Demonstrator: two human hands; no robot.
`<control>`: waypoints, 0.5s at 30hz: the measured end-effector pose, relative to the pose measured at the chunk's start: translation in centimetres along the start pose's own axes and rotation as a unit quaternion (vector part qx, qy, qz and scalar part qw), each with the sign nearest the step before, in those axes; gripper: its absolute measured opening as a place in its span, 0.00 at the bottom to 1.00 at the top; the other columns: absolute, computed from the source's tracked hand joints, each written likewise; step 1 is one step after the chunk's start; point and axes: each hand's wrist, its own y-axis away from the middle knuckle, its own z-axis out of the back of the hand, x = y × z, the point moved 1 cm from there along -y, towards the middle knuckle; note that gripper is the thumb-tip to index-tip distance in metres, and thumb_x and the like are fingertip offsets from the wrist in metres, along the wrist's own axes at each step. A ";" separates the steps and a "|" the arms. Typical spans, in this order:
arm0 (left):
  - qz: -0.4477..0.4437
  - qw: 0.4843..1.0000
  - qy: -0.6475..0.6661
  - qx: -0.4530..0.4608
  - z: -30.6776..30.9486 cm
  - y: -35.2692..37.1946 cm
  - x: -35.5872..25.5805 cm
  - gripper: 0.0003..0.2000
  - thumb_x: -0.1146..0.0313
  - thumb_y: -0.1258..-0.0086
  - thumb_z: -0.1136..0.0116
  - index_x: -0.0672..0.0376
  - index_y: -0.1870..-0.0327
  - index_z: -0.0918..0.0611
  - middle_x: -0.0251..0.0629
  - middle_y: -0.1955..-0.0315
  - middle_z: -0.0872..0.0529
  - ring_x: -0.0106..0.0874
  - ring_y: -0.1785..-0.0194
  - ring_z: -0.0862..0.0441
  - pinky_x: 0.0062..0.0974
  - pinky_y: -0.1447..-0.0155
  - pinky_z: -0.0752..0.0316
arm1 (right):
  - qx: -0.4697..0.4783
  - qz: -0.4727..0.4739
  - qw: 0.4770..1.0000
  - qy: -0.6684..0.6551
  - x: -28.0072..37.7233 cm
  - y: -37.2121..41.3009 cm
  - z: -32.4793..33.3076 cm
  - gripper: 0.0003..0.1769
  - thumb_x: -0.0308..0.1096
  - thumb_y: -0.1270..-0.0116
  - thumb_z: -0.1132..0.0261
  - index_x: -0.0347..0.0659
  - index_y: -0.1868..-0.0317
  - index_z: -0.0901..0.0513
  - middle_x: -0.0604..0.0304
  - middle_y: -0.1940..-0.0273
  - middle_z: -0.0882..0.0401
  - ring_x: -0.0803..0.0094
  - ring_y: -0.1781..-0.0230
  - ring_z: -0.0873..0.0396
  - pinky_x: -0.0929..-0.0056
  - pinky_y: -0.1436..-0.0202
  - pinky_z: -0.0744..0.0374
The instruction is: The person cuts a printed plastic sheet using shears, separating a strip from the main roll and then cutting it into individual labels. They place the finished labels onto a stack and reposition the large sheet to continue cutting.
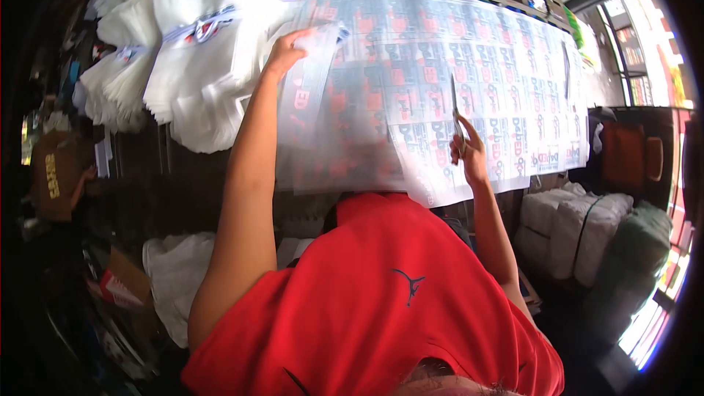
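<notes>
Printed translucent sheets (469, 51) with rows of blue and red lettering lie spread over the work surface in front of me. My left hand (286, 51) is closed on the upper left part of a sheet, which looks lifted and partly blurred. My right hand (468, 148) holds scissors (455, 103) over the right half of the sheets, with the blades pointing away from me. The blades look close together. A lower corner of the sheets hangs over the near edge, by my red shirt.
Bundles of white sheets (198, 51), tied with blue strips, stand at the left. Wrapped white packages (576, 231) and a green sack (636, 257) are at the right. A person in brown (57, 176) is at the far left.
</notes>
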 end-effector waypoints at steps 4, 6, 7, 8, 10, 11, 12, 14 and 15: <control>0.041 0.999 -0.020 -0.026 -1.4 -1.0 7.1 0.28 0.85 0.49 0.42 0.58 0.43 0.16 0.36 0.47 0.15 0.27 0.45 0.19 0.23 0.42 0.25 | -0.093 -0.039 0.995 -0.018 -2.9 6.9 4.2 0.32 0.28 0.29 0.41 0.43 0.25 0.36 0.66 0.75 0.29 0.80 0.81 0.32 0.78 0.79 0.31; -0.005 0.997 0.064 0.040 -2.1 0.3 7.8 0.28 0.86 0.46 0.42 0.59 0.40 0.18 0.34 0.49 0.14 0.25 0.48 0.19 0.21 0.44 0.24 | -0.145 -0.039 0.988 -0.027 -4.3 9.8 5.4 0.31 0.27 0.28 0.42 0.43 0.25 0.37 0.67 0.76 0.30 0.81 0.82 0.33 0.80 0.80 0.32; 0.000 0.993 0.089 0.074 -2.6 1.2 7.1 0.25 0.84 0.46 0.40 0.60 0.43 0.16 0.35 0.49 0.14 0.26 0.47 0.19 0.23 0.43 0.24 | -0.166 -0.039 0.984 -0.044 -5.1 11.1 5.9 0.32 0.30 0.28 0.40 0.42 0.26 0.36 0.67 0.76 0.30 0.81 0.82 0.32 0.80 0.80 0.32; -0.003 0.993 0.086 0.080 -3.0 2.2 6.2 0.25 0.84 0.46 0.40 0.60 0.43 0.16 0.35 0.49 0.14 0.26 0.47 0.19 0.23 0.43 0.24 | -0.188 -0.038 0.980 -0.062 -5.9 12.2 6.4 0.32 0.33 0.29 0.38 0.41 0.26 0.36 0.67 0.76 0.30 0.81 0.82 0.32 0.80 0.80 0.31; -0.028 0.978 -0.049 0.199 -3.8 4.7 3.3 0.21 0.83 0.45 0.38 0.61 0.47 0.14 0.36 0.49 0.13 0.26 0.47 0.18 0.25 0.42 0.24 | -0.208 -0.043 0.974 -0.077 -7.0 13.8 6.8 0.32 0.31 0.28 0.39 0.42 0.26 0.36 0.66 0.76 0.29 0.81 0.82 0.32 0.80 0.80 0.31; -0.042 0.968 -0.114 0.217 -4.1 5.2 2.8 0.17 0.81 0.44 0.37 0.63 0.52 0.13 0.39 0.51 0.12 0.26 0.47 0.18 0.26 0.42 0.24 | -0.222 -0.050 0.970 -0.088 -7.4 14.3 7.1 0.32 0.29 0.28 0.40 0.43 0.25 0.37 0.66 0.76 0.28 0.81 0.83 0.32 0.80 0.80 0.32; -0.043 0.968 -0.115 0.218 -4.1 5.1 3.3 0.17 0.81 0.44 0.37 0.63 0.52 0.13 0.39 0.51 0.12 0.26 0.47 0.18 0.26 0.42 0.24 | -0.223 -0.049 0.970 -0.089 -7.6 14.6 7.1 0.32 0.29 0.28 0.40 0.43 0.25 0.37 0.66 0.76 0.28 0.81 0.83 0.32 0.80 0.80 0.32; 0.012 0.957 -0.204 0.206 -3.9 4.0 5.6 0.16 0.81 0.45 0.38 0.63 0.53 0.12 0.42 0.52 0.11 0.30 0.47 0.16 0.27 0.41 0.23 | -0.226 -0.055 0.970 -0.071 -7.9 14.7 6.9 0.33 0.30 0.29 0.38 0.43 0.25 0.37 0.66 0.77 0.27 0.82 0.83 0.32 0.80 0.80 0.32; 0.011 0.957 -0.206 0.203 -3.8 3.5 6.1 0.16 0.81 0.45 0.38 0.63 0.53 0.12 0.42 0.52 0.11 0.30 0.47 0.16 0.27 0.41 0.23 | -0.225 -0.053 0.970 -0.072 -7.8 14.6 6.7 0.33 0.30 0.29 0.38 0.43 0.25 0.37 0.66 0.77 0.27 0.82 0.83 0.32 0.80 0.80 0.32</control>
